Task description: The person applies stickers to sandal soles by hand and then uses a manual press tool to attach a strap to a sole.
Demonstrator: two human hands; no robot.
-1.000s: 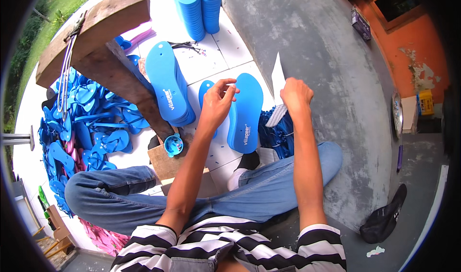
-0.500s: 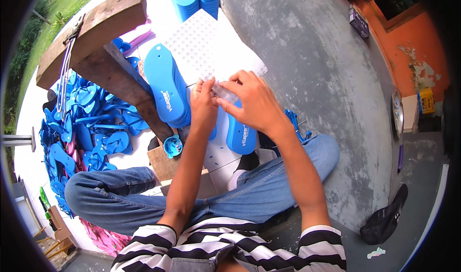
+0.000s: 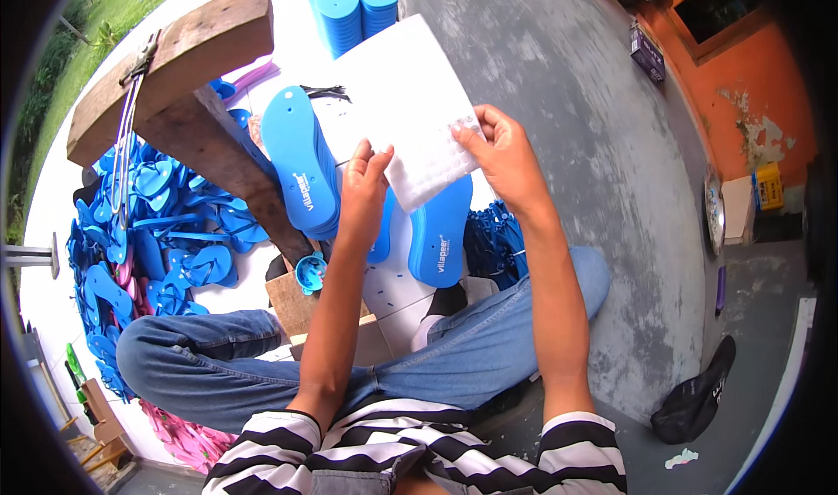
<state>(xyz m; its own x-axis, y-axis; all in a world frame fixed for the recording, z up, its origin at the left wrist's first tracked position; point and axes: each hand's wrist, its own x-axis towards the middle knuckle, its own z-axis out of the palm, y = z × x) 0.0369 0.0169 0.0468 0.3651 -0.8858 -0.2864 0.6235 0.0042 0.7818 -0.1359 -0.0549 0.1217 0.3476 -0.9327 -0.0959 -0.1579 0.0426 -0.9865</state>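
Observation:
A thin white sheet [image 3: 408, 85] with rows of small raised marks along its near edge is held up in front of me. My right hand [image 3: 508, 159] pinches its right side between thumb and fingers. My left hand [image 3: 365, 185] is at the sheet's left edge, fingertips curled together; whatever they hold is too small to make out. Below the sheet stands a stack of blue flip-flop soles [image 3: 439, 242], and a taller stack of blue soles [image 3: 301, 163] is left of my left hand. Thin black strips [image 3: 327, 93] lie beyond it.
A wooden post with a crosspiece [image 3: 175, 67] rises at left, near a heap of blue flip-flops [image 3: 175, 216]. A small blue cup [image 3: 311, 272] sits by its foot. Blue straps [image 3: 496, 242] lie beside my right knee. More stacked soles [image 3: 349, 10] stand far off.
The sheet has been turned and raised, its plain face now mostly showing. My right hand has moved right to its edge, away from my left hand. The black strips have come into view.

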